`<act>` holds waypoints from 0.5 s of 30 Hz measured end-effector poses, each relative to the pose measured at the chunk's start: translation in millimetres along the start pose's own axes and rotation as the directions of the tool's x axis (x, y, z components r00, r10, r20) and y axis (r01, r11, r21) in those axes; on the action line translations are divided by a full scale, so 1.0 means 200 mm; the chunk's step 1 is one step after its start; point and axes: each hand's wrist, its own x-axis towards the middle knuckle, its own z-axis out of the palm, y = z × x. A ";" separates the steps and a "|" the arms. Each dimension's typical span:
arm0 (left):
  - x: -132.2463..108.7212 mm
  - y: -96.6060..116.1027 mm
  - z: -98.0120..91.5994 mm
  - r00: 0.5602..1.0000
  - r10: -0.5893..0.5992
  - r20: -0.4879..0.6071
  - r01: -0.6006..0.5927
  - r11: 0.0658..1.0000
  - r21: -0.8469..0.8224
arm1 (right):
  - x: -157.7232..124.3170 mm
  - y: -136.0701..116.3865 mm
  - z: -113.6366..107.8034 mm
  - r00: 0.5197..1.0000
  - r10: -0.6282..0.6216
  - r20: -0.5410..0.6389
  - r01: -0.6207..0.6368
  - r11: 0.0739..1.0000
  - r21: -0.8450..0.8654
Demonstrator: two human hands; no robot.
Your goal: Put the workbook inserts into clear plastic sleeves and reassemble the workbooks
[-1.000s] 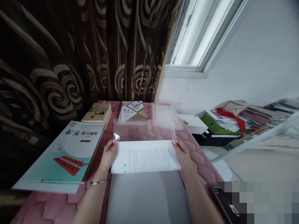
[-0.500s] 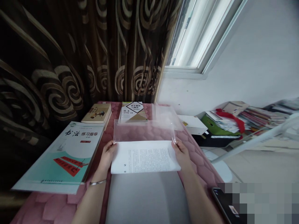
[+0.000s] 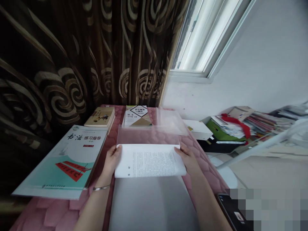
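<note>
A printed page (image 3: 151, 163) with columns of small text is folded back across a pale grey sheet or cover (image 3: 146, 202) in front of me. At the page's far left corner, my left hand (image 3: 113, 158) is closed in a pinch, a silver bangle on its wrist. My right hand (image 3: 186, 157) pinches the far right corner in the same way. Beyond the fold, a clear plastic book cover (image 3: 148, 134) sticks out flat between both hands. Whether the fingers also grip the plastic, I cannot tell.
Left lie a green-and-white workbook (image 3: 79, 144) and small thick books (image 3: 101, 117). Farther off are another book (image 3: 137, 116) and loose clear plastic covers (image 3: 170, 120). A phone (image 3: 233, 211) lies right, near a white box (image 3: 198, 129). Everything rests on a pink quilted surface (image 3: 57, 211).
Both hands have shifted slightly, their fingers now farther over the page's far corners. The page's folded edge lies a little farther away. The surrounding books have not moved.
</note>
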 end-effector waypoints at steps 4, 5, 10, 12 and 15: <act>-0.01 0.02 0.01 0.999 0.040 -0.024 -0.040 0.999 0.016 | -0.03 -0.03 0.02 1.000 0.008 0.007 -0.008 0.999 0.050; -0.01 0.02 0.01 0.998 0.048 -0.029 -0.048 0.999 0.019 | -0.04 -0.04 0.02 1.000 0.016 0.014 -0.016 0.998 0.064; -0.02 0.03 0.04 0.994 0.100 -0.038 -0.098 0.994 0.048 | -0.07 -0.04 0.02 0.998 0.025 0.051 -0.029 0.996 0.089; -0.02 0.03 0.04 0.992 0.120 -0.043 -0.118 0.992 0.045 | -0.07 -0.04 0.02 0.999 0.024 0.047 -0.028 0.997 0.074; -0.02 0.03 0.05 0.996 0.085 -0.040 -0.085 0.996 0.007 | -0.09 -0.02 0.01 1.000 -0.013 0.011 0.013 1.000 0.002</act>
